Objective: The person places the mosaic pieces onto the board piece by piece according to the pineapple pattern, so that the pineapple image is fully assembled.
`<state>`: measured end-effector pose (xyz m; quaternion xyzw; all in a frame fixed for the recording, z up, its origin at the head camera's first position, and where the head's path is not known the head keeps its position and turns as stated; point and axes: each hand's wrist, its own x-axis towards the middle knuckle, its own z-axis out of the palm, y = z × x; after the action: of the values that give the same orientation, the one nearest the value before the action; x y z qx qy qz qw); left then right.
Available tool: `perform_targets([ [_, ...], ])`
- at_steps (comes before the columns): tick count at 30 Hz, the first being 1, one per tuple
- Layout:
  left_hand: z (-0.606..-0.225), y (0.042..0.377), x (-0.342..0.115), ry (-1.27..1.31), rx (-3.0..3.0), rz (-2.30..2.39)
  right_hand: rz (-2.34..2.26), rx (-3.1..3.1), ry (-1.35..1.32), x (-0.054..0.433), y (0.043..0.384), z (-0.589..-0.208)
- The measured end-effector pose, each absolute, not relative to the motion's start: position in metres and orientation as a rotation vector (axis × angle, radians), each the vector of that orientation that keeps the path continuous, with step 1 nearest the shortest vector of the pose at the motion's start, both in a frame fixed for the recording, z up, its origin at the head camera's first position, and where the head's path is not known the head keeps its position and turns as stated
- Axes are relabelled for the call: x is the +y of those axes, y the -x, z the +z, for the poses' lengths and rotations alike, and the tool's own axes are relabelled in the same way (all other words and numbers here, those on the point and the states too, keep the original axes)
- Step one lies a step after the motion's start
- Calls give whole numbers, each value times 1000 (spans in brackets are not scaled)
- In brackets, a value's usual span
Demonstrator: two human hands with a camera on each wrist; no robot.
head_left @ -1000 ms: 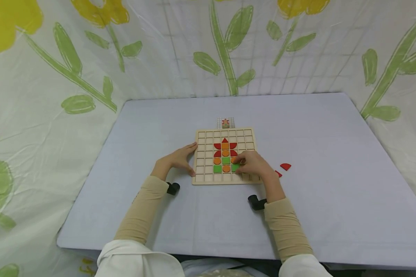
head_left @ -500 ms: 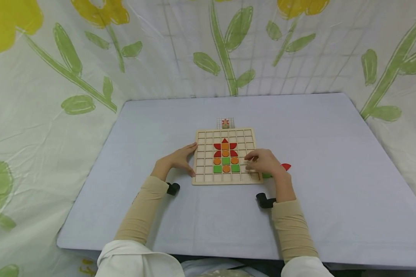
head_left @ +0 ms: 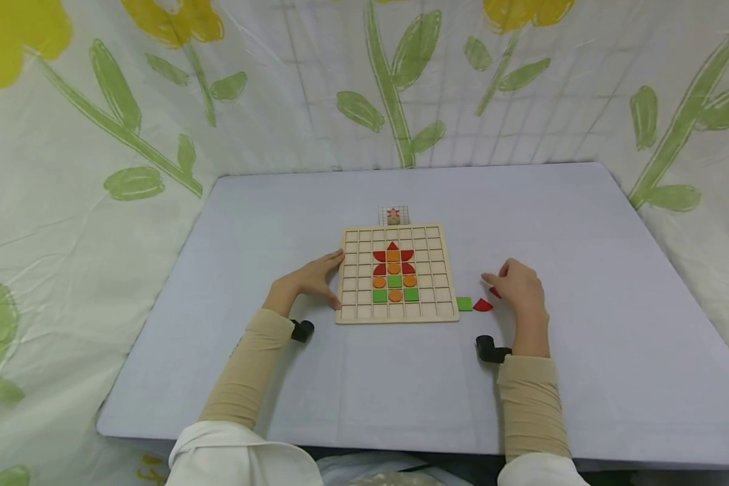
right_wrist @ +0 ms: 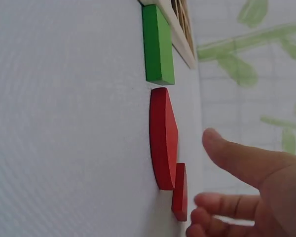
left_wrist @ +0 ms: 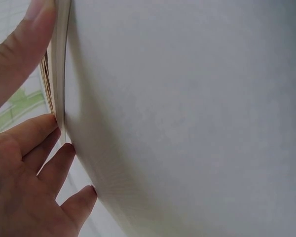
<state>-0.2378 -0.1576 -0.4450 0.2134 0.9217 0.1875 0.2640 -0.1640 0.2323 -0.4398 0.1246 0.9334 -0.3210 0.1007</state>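
Note:
A wooden grid board [head_left: 355,236] carries a figure of red, orange and green pieces in its cells. My left hand [head_left: 308,278] rests against the board's left edge, thumb and fingers spread; in the left wrist view the fingertips [left_wrist: 64,150] touch the edge and the table. To the right of the board, my right hand [head_left: 522,289] hovers by a red quarter-circle piece [head_left: 495,292], partly hidden by the fingers. The right wrist view shows the thumb [right_wrist: 232,153] apart from the fingers, nothing between them. A second red piece [head_left: 482,305] lies nearer the board.
A green square block [head_left: 464,304] lies against the board's right edge. Behind the board, a small pattern card [head_left: 401,214] shows a similar figure on a grid. The white-covered table [head_left: 583,243] meets a flower-patterned curtain [head_left: 279,88] at the back.
My right hand has moved right, off the board and over to the loose red pieces, leaving an orange disc and green square in view on the board. The left hand stays put.

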Motion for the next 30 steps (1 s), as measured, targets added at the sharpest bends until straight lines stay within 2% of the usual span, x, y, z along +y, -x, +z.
perform_targets([
  [5,-444,237,-157,-573,2486,514,-836,2666,-509,233,161,-437],
  [10,-444,238,-158,-580,2485,521,-868,2687,-490,233,163,-437],
  [19,-445,239,-159,-578,2481,529,-1057,2673,-126,228,173,-442],
  [30,-445,238,-158,-572,2485,519,-1231,2727,175,200,180,-446],
])
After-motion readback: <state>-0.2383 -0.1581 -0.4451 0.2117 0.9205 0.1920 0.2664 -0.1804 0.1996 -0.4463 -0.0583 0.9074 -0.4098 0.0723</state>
